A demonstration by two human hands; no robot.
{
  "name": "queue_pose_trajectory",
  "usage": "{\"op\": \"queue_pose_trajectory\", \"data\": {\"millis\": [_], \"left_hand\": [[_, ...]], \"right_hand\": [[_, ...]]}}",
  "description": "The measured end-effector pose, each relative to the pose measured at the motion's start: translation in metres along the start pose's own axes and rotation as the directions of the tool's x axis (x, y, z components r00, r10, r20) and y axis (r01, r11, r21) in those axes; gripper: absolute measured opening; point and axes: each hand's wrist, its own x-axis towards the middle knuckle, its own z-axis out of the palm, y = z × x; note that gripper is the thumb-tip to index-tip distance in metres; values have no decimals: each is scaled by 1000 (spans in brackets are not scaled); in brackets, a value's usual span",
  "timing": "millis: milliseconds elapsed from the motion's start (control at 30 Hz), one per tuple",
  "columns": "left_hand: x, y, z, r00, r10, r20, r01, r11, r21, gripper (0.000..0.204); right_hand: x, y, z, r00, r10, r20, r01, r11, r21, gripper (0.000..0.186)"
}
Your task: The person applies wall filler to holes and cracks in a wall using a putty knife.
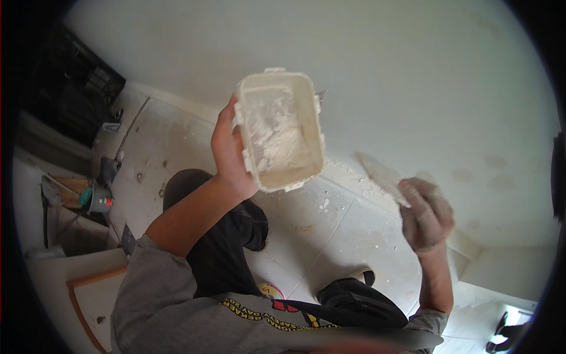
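My left hand grips a whitish rectangular plastic tub from its left side, fingers partly hidden behind it. The tub is tilted so that its open top faces me. Creamy white filler paste coats its bottom and smears its walls. To the right, my right hand, dusted with white and slightly blurred, is closed around one end of a pale, flat filling blade. The blade points up and left, apart from the tub and close in front of the white wall; whether it touches the wall I cannot tell.
Pale crumbs line the wall's foot. Stained floor tiles lie around my legs, with a round tub partly visible between them. At the left stand a grey bucket and a dark metal gate. A brown-edged panel sits lower left.
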Motion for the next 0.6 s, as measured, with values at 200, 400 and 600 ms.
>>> {"op": "queue_pose_trajectory", "data": {"millis": [200,400,600], "left_hand": [[-12,-2,-10,983,49,175,-35,996,-86,72],[-7,1,3,974,221,50,-224,973,52,73],[-7,-3,-21,983,142,115,-133,987,-85,74]], "right_hand": [[88,-46,-7,982,138,132,-136,990,-20,17],[128,-64,-21,849,234,474,-219,972,-89,12],[99,-51,29,910,219,352,-281,950,135,9]]}}
